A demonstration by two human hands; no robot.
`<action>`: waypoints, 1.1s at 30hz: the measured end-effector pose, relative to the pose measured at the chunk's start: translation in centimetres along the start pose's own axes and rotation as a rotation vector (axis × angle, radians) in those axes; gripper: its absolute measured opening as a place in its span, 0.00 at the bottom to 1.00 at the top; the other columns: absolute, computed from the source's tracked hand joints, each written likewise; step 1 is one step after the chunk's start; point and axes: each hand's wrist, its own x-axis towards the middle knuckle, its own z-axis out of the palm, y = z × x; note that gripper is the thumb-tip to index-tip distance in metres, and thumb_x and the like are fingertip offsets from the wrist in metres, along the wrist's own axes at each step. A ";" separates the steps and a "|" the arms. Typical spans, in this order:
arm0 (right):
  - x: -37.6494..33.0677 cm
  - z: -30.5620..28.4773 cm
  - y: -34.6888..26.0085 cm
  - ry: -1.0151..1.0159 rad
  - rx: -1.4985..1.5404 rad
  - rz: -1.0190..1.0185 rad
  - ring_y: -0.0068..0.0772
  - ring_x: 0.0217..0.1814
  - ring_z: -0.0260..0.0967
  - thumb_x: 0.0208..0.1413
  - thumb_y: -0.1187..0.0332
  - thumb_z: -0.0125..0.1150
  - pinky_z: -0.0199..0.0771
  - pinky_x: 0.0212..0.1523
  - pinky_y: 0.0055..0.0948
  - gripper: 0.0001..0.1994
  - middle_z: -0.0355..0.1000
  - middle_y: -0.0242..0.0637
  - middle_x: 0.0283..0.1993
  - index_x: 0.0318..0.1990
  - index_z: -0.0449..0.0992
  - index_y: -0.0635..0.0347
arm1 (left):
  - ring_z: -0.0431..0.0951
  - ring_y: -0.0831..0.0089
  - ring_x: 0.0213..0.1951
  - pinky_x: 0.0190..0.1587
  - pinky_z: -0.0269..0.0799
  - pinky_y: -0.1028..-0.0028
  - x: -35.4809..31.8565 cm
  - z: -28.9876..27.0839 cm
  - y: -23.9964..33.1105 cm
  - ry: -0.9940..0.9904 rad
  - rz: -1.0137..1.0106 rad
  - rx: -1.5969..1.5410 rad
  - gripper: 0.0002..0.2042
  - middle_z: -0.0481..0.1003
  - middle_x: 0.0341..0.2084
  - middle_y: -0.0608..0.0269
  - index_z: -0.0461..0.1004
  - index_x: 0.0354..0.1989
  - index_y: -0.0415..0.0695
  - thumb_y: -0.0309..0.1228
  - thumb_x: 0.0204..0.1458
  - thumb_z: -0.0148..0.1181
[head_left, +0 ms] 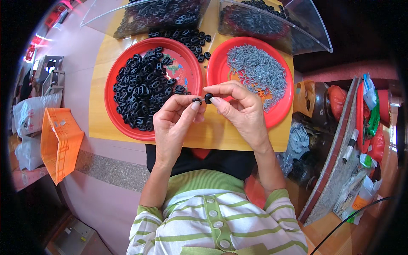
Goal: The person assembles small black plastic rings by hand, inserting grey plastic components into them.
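Note:
Over the table's front part, my two hands are close together with their fingertips nearly meeting. My left hand [173, 117] pinches a small black plastic piece [196, 100] between thumb and index finger; its shape is mostly covered. Between the thumb and index finger of my right hand [242, 106] is a rounded black plastic piece [208, 98]. Left of centre, a red plate [109, 104] carries a heap of black two-hole plastic pieces [138, 91]. To the right, another red plate [216, 59] holds many thin grey pieces [259, 68] that look like small springs.
Two clear bins, the left bin [102, 21] and right bin [314, 32], hold more black pieces at the back of the wooden table [100, 76]. Loose black pieces [197, 42] lie between. An orange crate [61, 142] stands on the floor at left; cluttered shelving [327, 170] is at right.

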 end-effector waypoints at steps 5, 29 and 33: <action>-0.2 0.4 -0.1 0.015 0.032 0.073 0.18 0.40 0.71 0.53 0.75 0.59 0.72 0.35 0.18 0.09 0.72 0.31 0.39 0.42 0.76 0.62 | 0.73 0.82 0.29 0.34 0.69 0.83 0.0 -0.1 0.4 -0.002 0.002 0.056 0.06 0.76 0.29 0.63 0.73 0.39 0.33 0.22 0.56 0.54; -0.2 1.6 0.6 -0.038 0.014 -0.018 0.17 0.36 0.70 0.58 0.77 0.54 0.71 0.33 0.16 0.08 0.70 0.32 0.38 0.45 0.74 0.65 | 0.76 0.77 0.27 0.33 0.73 0.80 0.4 -1.2 0.3 -0.055 -0.111 -0.090 0.07 0.78 0.30 0.56 0.74 0.40 0.32 0.23 0.55 0.56; -0.2 2.2 0.8 0.050 0.006 -0.085 0.20 0.33 0.71 0.56 0.76 0.56 0.71 0.33 0.19 0.07 0.70 0.33 0.33 0.42 0.75 0.65 | 0.77 0.76 0.29 0.34 0.73 0.80 0.6 -1.0 0.1 -0.063 -0.117 -0.171 0.07 0.78 0.30 0.56 0.74 0.40 0.32 0.23 0.55 0.55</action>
